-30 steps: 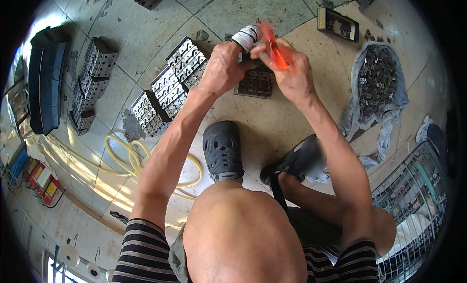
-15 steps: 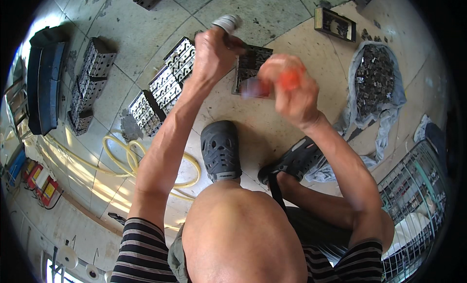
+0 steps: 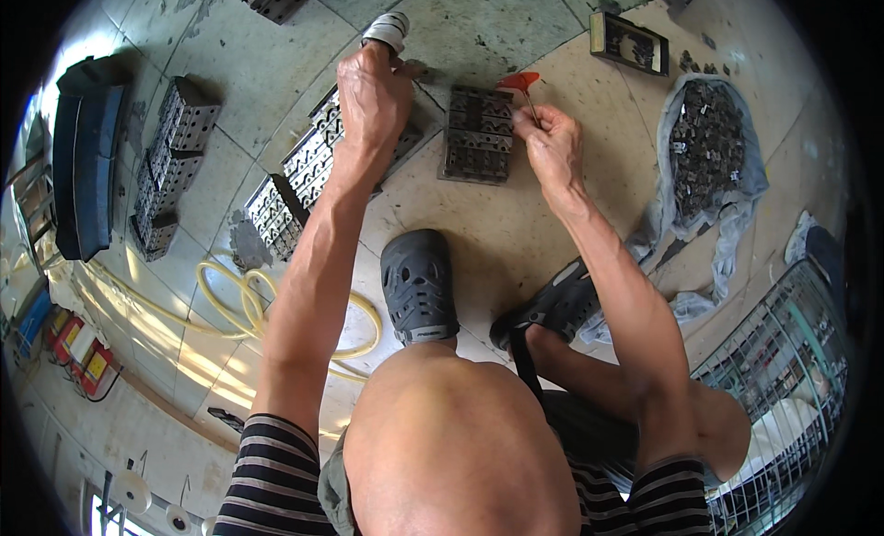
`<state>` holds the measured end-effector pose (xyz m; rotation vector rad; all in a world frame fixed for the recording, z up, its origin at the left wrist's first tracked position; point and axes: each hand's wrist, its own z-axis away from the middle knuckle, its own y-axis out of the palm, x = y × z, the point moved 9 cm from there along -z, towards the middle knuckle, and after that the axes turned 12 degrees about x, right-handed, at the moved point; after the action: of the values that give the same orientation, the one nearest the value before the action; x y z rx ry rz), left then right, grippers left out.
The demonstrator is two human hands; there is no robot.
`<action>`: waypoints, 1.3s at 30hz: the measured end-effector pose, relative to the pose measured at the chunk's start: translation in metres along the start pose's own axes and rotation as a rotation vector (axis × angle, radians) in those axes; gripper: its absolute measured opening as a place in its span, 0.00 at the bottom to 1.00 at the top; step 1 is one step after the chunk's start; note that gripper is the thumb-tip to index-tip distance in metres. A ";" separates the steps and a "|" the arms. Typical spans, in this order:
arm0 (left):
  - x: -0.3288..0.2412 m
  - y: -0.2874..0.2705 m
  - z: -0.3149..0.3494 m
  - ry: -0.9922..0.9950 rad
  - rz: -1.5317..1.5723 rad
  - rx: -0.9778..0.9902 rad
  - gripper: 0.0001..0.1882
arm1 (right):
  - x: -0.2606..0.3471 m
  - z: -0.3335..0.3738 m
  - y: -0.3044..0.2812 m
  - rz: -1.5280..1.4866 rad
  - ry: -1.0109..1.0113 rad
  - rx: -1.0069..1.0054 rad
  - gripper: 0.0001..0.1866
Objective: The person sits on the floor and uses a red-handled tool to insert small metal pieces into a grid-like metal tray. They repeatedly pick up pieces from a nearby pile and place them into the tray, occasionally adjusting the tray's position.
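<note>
My right hand [image 3: 552,147] pinches the thin metal shaft of a hex key with a red T-shaped handle [image 3: 521,80], which points up and away from me. Just left of it a dark metal block [image 3: 477,140] with rows of slots and holes lies on the floor. My left hand [image 3: 373,103] is over a slanting row of similar metal blocks [image 3: 313,158]. Its fingers curl under, and one finger has a white wrap [image 3: 385,31]. Whatever those fingers hold, if anything, is hidden beneath the hand.
At the right lies an opened bag [image 3: 709,149] of small dark metal parts, with a shallow box [image 3: 630,44] beyond it. More metal blocks [image 3: 175,158] line the left. A yellow hose [image 3: 244,301] coils nearer me; a wire basket [image 3: 783,370] stands at lower right.
My left hand has shifted left, away from the middle block. My right hand, blurred before, has moved up and to the right, uncovering the block; the red handle now shows beyond the fingers.
</note>
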<state>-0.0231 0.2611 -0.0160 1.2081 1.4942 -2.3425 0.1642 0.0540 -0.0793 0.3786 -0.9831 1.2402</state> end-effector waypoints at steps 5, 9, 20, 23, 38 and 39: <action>-0.039 0.022 0.038 0.158 0.206 -0.082 0.24 | 0.031 -0.008 -0.029 -0.322 -0.044 -0.087 0.12; -0.041 0.049 0.046 0.056 0.159 -0.057 0.24 | 0.093 -0.005 -0.032 -0.381 -0.357 -0.018 0.10; -0.025 0.032 0.078 -0.096 0.272 -0.098 0.09 | 0.099 -0.013 0.019 -0.226 -0.420 0.067 0.06; -0.030 0.026 0.094 -0.057 0.324 -0.127 0.11 | 0.104 -0.012 0.025 -0.200 -0.409 0.101 0.06; -0.031 0.032 0.059 -0.072 0.320 -0.189 0.07 | 0.150 -0.016 0.024 0.457 -0.529 0.277 0.15; -0.029 0.033 0.059 -0.104 0.334 -0.176 0.06 | 0.146 -0.021 0.019 0.504 -0.402 0.257 0.18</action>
<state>-0.0206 0.1882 -0.0091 1.1685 1.3154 -1.9823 0.1559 0.1652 0.0194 0.6221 -1.3154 1.8013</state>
